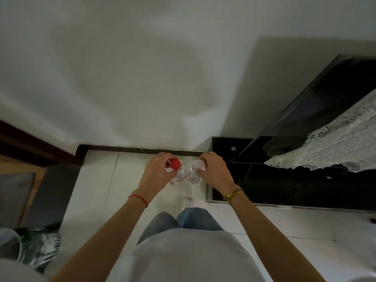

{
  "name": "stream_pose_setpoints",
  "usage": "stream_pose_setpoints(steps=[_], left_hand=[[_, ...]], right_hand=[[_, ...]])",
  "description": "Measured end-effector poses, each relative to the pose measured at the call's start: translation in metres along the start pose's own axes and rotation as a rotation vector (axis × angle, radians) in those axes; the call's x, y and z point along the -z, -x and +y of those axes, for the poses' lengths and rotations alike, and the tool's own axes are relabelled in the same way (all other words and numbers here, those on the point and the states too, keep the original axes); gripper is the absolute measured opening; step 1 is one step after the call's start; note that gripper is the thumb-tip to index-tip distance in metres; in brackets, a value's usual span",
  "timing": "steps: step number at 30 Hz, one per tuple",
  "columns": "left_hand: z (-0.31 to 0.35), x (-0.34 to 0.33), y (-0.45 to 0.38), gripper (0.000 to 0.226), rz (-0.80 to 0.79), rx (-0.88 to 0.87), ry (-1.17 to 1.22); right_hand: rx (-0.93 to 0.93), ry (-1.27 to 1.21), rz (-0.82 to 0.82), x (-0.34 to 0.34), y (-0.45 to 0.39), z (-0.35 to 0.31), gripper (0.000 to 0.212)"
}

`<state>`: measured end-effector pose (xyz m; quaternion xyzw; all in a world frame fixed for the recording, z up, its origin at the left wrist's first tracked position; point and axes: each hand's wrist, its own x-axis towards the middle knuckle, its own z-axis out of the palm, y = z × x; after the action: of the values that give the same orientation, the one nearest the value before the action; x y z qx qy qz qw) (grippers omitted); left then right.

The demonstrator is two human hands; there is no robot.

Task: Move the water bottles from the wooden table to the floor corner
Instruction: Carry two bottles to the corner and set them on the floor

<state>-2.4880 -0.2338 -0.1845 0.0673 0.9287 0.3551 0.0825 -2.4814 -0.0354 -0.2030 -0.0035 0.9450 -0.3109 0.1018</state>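
Observation:
Two clear plastic water bottles hang upright side by side over the white tiled floor near the wall. My left hand (pixel 155 171) grips the red-capped bottle (pixel 180 173) around its neck. My right hand (pixel 215 169) grips the white-capped bottle (pixel 194 175) at its top. The bottles are almost touching each other. Whether their bases rest on the floor (pixel 97 180) I cannot tell. The wooden table is not in view.
A white wall with a dark baseboard (pixel 132 149) stands just ahead. A black glossy cabinet (pixel 264 186) with a TV and lace cloth (pixel 333 147) is to the right. A dark mat (pixel 55 192) and a plastic bag (pixel 36 247) lie on the left. My legs and shoe (pixel 188 202) are below.

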Motion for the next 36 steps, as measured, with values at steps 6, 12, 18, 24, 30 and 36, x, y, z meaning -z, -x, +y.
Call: stream_pose_setpoints(steps=[6,12,18,24,30,36], left_hand=[[-0.018,-0.001,-0.069,0.029,-0.026,0.002,0.001],[-0.063,-0.034,-0.135,0.027,-0.059,-0.021,-0.011],[-0.142,-0.11,-0.196,0.029,-0.105,-0.064,-0.061],[-0.226,-0.194,-0.242,0.031,-0.144,-0.1,-0.089],[-0.312,-0.276,-0.273,0.031,-0.169,-0.1,-0.093],[-0.381,-0.339,-0.3,0.031,-0.184,-0.103,-0.117]], right_hand=[[-0.03,-0.004,0.009,0.003,-0.069,0.002,0.029],[-0.081,0.003,0.016,-0.032,-0.138,0.028,0.027],[-0.125,0.006,0.01,-0.11,-0.199,0.088,0.024],[-0.165,0.004,-0.003,-0.208,-0.25,0.152,0.024],[-0.176,0.003,-0.009,-0.299,-0.292,0.217,0.021],[-0.173,0.0,0.007,-0.365,-0.327,0.264,0.023]])
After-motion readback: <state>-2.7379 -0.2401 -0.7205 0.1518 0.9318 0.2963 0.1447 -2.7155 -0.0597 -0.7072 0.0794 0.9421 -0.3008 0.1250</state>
